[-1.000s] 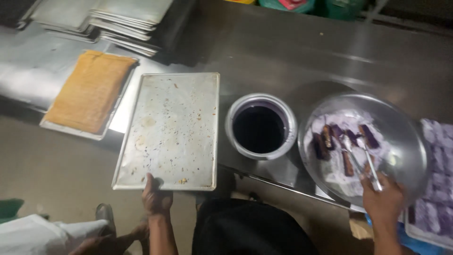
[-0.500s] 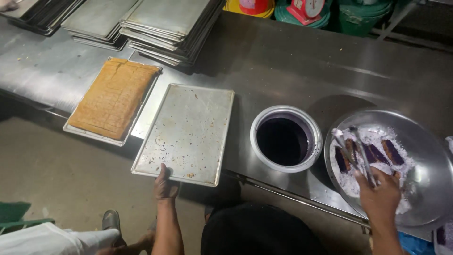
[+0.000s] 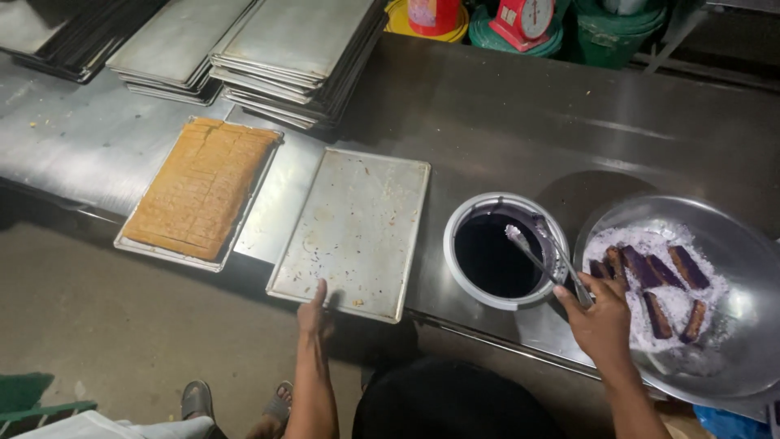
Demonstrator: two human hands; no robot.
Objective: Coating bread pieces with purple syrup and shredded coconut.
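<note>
**Holding tongs over the dark dip, left hand on the bare tray**

Head view, now: the right hand (image 3: 605, 317) sits at about 4 o'clock in the frame, fingers closed around the handles of a pair of metal tongs (image 3: 543, 262). The tong tips reach toward 10 o'clock from the hand, over the round container of dark liquid (image 3: 505, 250), and nothing is visible between them. Just to the right, at 3 o'clock, a wide metal bowl (image 3: 751, 268) holds white flakes, perhaps coconut or sugar, with several dark purple-brown bars (image 3: 654, 280) lying in them. The left hand (image 3: 315, 313) is at 6 o'clock, fingertips resting on the near edge of an empty, speckled baking tray (image 3: 353, 232); the fingers lie fairly flat, and I cannot tell whether they pinch the rim or only press on it. At 9 o'clock a second tray carries a golden-brown slab scored into strips (image 3: 199, 191). Stacks of spare trays (image 3: 284, 49) sit at 11 to 12 o'clock on the steel counter (image 3: 569, 106), and a red scale (image 3: 524, 20) stands at 1 o'clock.

Head view, half a second and a second ago: the tongs were down among the bars in the bowl. They have since swung left to the liquid, empty, while the left hand has kept its place on the tray. The bars stay in the flakes, so none has been carried over.
</note>
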